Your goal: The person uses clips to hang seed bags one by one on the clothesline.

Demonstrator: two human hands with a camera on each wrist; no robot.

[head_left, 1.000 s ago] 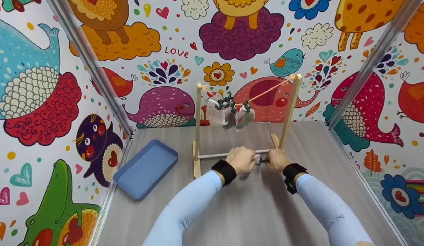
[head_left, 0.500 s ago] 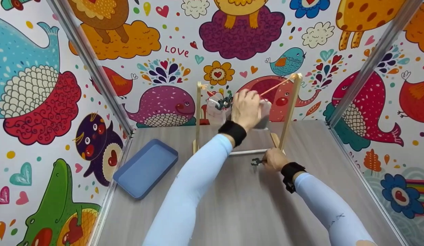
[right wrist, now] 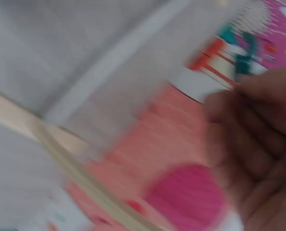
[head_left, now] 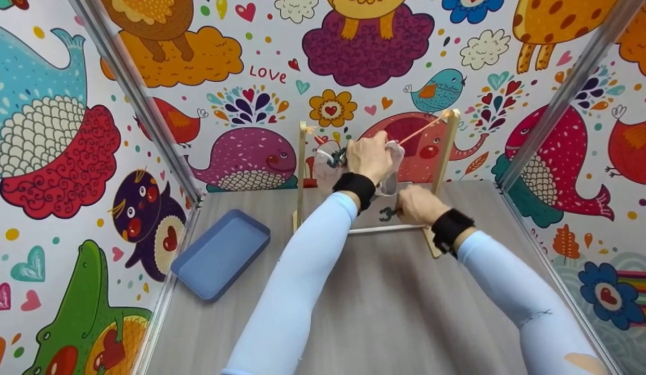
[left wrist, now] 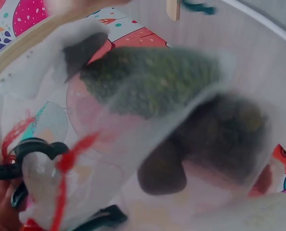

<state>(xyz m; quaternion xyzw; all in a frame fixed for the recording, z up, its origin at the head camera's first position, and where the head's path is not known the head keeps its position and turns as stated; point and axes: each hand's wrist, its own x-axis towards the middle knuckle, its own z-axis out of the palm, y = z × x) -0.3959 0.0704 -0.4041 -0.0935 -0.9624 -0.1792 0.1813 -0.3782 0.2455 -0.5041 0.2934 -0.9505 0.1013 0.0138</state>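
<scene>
My left hand (head_left: 368,159) is raised at the orange cord (head_left: 421,128) and holds a translucent pouch (head_left: 390,179) against it; the fingertips are mostly hidden in the head view. My right hand (head_left: 421,204) pinches a dark green clip (head_left: 387,213) just below and to the right. In the right wrist view its fingers are curled, the clip (right wrist: 243,57) blurred beyond them. Another pouch (head_left: 325,172) hangs left of my left hand, with dark green clips (head_left: 335,158) at its top. The left wrist view shows pouches with dark green filling (left wrist: 152,79), beside a clip (left wrist: 32,149) and red string (left wrist: 75,154).
The cord runs between two upright wooden posts (head_left: 445,151) of a small rack. A white rod (head_left: 385,229) joins them low down. A blue tray (head_left: 221,255) lies on the grey table at left. Patterned walls with metal rails stand around.
My left hand has moved from above the table up to the cord with a pouch. My right hand stayed low, then rose toward the cord with the clip.
</scene>
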